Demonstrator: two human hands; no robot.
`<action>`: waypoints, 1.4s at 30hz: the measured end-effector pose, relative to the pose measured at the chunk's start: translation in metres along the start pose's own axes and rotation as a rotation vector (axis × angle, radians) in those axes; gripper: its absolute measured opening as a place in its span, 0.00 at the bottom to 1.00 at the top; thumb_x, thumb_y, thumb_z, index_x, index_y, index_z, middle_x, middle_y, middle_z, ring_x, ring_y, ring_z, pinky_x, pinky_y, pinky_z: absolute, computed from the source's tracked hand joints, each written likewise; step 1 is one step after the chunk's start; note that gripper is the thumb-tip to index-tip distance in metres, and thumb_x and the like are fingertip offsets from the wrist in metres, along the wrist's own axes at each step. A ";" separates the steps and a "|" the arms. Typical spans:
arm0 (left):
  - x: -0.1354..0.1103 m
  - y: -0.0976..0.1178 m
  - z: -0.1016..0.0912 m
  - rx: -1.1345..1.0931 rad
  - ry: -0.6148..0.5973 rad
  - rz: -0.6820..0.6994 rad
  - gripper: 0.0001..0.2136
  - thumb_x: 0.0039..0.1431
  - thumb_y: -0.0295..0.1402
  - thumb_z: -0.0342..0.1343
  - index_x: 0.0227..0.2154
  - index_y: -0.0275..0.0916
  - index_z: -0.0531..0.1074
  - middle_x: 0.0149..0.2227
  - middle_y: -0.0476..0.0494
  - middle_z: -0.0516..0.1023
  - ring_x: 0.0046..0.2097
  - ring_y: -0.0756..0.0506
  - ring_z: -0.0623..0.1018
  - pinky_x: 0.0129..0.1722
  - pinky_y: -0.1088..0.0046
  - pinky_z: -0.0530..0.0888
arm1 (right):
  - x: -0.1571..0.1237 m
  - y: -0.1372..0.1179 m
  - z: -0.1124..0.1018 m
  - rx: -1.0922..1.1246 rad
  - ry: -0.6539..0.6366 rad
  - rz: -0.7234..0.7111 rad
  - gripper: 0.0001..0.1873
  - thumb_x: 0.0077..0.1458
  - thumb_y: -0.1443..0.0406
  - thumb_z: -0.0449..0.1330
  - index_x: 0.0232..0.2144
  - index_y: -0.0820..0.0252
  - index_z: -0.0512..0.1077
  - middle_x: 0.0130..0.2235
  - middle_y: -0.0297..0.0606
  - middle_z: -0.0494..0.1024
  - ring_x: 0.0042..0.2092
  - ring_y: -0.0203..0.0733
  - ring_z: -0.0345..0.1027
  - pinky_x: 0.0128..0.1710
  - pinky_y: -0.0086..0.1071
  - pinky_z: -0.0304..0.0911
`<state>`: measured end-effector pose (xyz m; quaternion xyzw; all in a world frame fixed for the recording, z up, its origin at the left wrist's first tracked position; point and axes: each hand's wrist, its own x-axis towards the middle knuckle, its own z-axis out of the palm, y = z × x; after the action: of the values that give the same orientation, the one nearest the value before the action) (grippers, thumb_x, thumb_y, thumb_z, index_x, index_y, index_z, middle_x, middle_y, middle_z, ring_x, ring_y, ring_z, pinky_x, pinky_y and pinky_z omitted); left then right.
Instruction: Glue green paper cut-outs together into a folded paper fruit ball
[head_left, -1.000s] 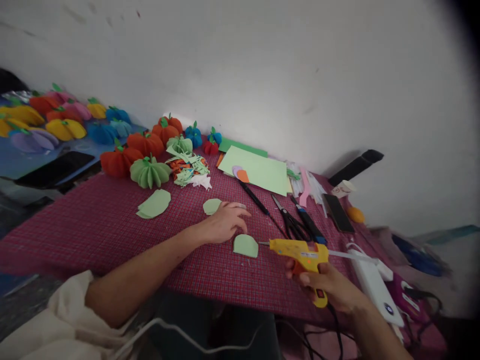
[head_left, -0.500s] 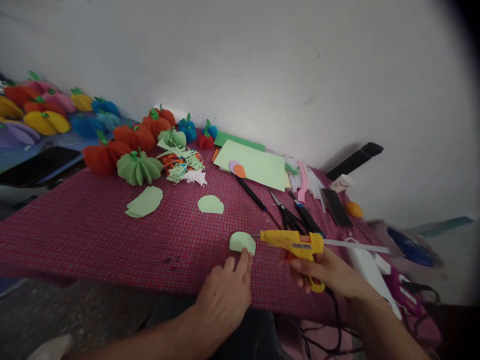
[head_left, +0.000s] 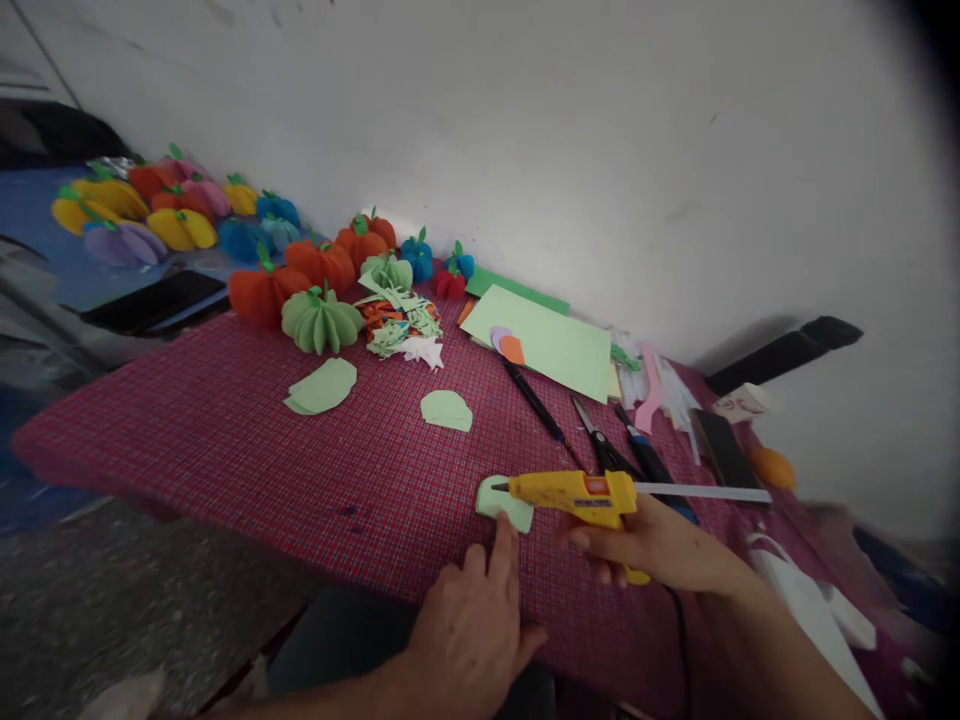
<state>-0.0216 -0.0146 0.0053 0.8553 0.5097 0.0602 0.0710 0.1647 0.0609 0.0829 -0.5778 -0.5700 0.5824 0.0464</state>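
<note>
My right hand is wrapped round the handle of a yellow hot glue gun, a long glue stick jutting from its back. The dark nozzle points left, over the upper part of a small pale green paper piece on the cloth; whether it touches the paper I cannot tell. My left hand has its index finger stretched out onto that piece's lower edge, fingers apart and gripping nothing. Beyond lie another green paper cut-out and a small stack of green cut-outs.
Paper pumpkins in several colours stand at the back left, beside paper scraps. Green sheets, a black pen-like tool, scissors, a phone and an orange fruit lie toward the right. The checked cloth covers the table.
The glue gun has moved left, so its nozzle is now over the green paper piece instead of beside it. My left index finger stays on the paper. The whole view has turned somewhat left.
</note>
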 end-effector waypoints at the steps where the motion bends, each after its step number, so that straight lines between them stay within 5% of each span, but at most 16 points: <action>1: 0.000 -0.001 0.001 -0.012 0.001 0.003 0.34 0.51 0.52 0.49 0.55 0.31 0.61 0.60 0.33 0.59 0.34 0.43 0.71 0.23 0.67 0.70 | 0.001 0.001 0.000 -0.006 0.002 -0.003 0.18 0.47 0.53 0.61 0.32 0.62 0.69 0.20 0.30 0.70 0.20 0.30 0.63 0.18 0.22 0.59; 13: -0.006 -0.008 0.005 -0.067 -0.001 0.106 0.40 0.50 0.58 0.44 0.59 0.32 0.53 0.63 0.33 0.48 0.35 0.43 0.68 0.23 0.68 0.65 | 0.011 0.008 -0.001 -0.072 0.016 0.047 0.11 0.45 0.60 0.63 0.29 0.61 0.68 0.19 0.26 0.65 0.17 0.27 0.58 0.16 0.22 0.57; 42: -0.005 -0.005 0.006 -0.065 -0.031 0.081 0.41 0.49 0.57 0.47 0.60 0.32 0.52 0.61 0.28 0.52 0.35 0.42 0.66 0.24 0.67 0.64 | 0.015 0.012 0.002 -0.036 -0.024 0.124 0.09 0.45 0.62 0.62 0.30 0.60 0.71 0.20 0.28 0.67 0.17 0.27 0.57 0.15 0.22 0.57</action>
<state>-0.0270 -0.0174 -0.0020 0.8732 0.4715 0.0663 0.1041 0.1656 0.0664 0.0646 -0.6059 -0.5438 0.5807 -0.0069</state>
